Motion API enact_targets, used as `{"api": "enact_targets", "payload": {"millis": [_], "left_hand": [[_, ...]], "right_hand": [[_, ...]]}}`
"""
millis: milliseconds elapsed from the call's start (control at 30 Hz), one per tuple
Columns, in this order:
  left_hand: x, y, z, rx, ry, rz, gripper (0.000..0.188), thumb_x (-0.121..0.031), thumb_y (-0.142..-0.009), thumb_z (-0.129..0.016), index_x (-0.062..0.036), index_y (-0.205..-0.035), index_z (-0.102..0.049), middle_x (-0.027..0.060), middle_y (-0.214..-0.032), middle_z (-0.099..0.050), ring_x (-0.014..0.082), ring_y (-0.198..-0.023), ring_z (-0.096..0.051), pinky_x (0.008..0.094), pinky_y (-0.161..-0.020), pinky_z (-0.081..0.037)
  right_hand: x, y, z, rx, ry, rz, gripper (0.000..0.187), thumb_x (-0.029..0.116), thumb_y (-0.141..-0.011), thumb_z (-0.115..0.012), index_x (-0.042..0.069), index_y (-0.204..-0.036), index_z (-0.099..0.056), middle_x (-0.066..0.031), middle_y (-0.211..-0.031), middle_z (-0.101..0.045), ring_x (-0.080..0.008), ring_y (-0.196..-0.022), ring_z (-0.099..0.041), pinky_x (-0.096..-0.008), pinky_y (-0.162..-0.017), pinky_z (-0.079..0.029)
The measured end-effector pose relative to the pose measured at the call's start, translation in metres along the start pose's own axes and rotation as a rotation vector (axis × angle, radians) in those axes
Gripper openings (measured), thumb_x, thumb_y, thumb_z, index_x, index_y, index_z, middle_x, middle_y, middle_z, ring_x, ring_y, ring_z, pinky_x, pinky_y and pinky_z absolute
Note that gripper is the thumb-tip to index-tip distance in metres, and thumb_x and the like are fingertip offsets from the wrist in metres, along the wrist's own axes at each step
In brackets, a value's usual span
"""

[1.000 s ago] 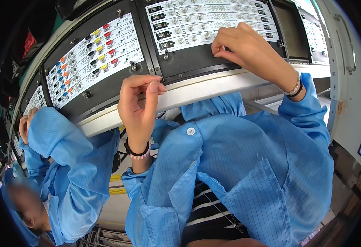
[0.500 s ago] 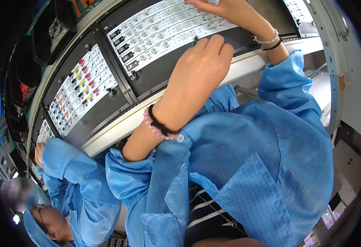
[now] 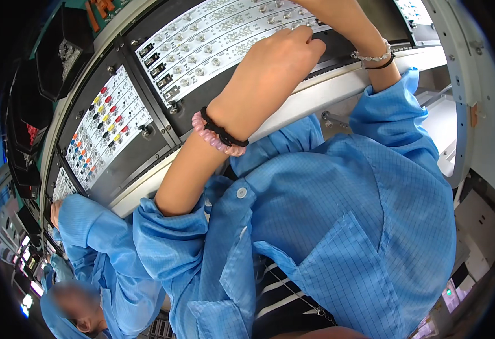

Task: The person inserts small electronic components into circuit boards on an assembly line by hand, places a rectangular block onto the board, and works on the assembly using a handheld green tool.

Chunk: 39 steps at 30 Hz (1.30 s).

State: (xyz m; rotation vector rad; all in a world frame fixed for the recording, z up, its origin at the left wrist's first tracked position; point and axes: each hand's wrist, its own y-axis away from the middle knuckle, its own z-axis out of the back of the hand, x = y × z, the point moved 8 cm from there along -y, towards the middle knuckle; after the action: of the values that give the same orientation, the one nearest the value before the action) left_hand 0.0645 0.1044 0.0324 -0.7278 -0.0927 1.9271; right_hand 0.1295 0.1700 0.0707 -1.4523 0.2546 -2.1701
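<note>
Over the right part of a white circuit board panel [image 3: 188, 27], my left hand [image 3: 273, 65] is bent with its fingers curled down; a pink coil band and a black band circle its wrist. The fingertips are turned away, so anything pinched in them is hidden. My right hand [image 3: 322, 7] reaches over the same panel's far right end and is mostly cut off by the top edge; its fingers do not show. The panel carries rows of round clear parts and small black connectors, and it lies in a black carrier [image 3: 193, 97].
To the left stands another carrier with a white panel [image 3: 109, 127] bearing red, yellow, black, blue and orange parts. Black bins [image 3: 66, 56] of small parts line the far side. A white rail [image 3: 338, 85] runs along the near edge. A co-worker in blue [image 3: 112, 248] works at the left.
My left hand has shifted up toward the panel's right end, close to my right hand. My right hand has moved mostly past the top edge. The carriers appear slightly shifted left.
</note>
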Motion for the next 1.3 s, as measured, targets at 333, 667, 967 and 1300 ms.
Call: {"api": "enact_targets", "payload": {"millis": [333, 667, 967, 1300], "left_hand": [[0.001, 0.029, 0.026, -0.134, -0.037, 0.009, 0.011, -0.005, -0.074, -0.060, -0.0007, -0.084, -0.058, 0.0116, -0.081, -0.056, 0.0258, -0.078, -0.062, 0.0328, -0.066, -0.055], [0.060, 0.141, 0.084, -0.685, 1.231, 0.741, 0.015, -0.008, -0.097, -0.051, 0.0002, -0.108, -0.058, 0.0080, -0.102, -0.064, 0.0108, -0.084, -0.062, 0.0248, -0.073, -0.052], [0.042, 0.147, 0.066, -0.385, 1.012, 0.701, 0.022, -0.013, -0.101, -0.043, 0.0033, -0.111, -0.054, 0.0096, -0.096, -0.063, 0.0092, -0.077, -0.058, 0.0206, -0.066, -0.047], [0.033, 0.149, 0.059, -0.350, 1.353, 0.696, 0.029, -0.022, -0.103, -0.040, -0.0021, -0.091, -0.057, 0.0003, -0.073, -0.055, 0.0052, -0.060, -0.047, 0.0202, -0.053, -0.038]], "right_hand": [[-0.016, -0.003, -0.003, -0.051, 0.221, -0.138, 0.012, 0.007, -0.085, -0.066, 0.001, -0.095, -0.067, -0.0030, -0.086, -0.064, -0.0094, -0.074, -0.056, -0.0223, -0.068, -0.045], [-0.019, -0.009, -0.022, 0.000, 0.272, -0.166, 0.011, 0.005, -0.085, -0.066, -0.001, -0.094, -0.067, -0.0038, -0.088, -0.066, -0.0100, -0.076, -0.058, -0.0226, -0.069, -0.045], [0.009, 0.007, -0.078, 0.075, -0.417, -0.131, 0.008, 0.001, -0.083, -0.065, 0.003, -0.091, -0.062, -0.0045, -0.087, -0.062, -0.0137, -0.080, -0.058, -0.0271, -0.073, -0.044], [0.038, 0.029, -0.123, 0.368, -0.433, -0.129, 0.015, 0.005, -0.092, -0.059, -0.001, -0.105, -0.061, -0.0035, -0.088, -0.066, -0.0109, -0.084, -0.062, -0.0219, -0.075, -0.050]]}}
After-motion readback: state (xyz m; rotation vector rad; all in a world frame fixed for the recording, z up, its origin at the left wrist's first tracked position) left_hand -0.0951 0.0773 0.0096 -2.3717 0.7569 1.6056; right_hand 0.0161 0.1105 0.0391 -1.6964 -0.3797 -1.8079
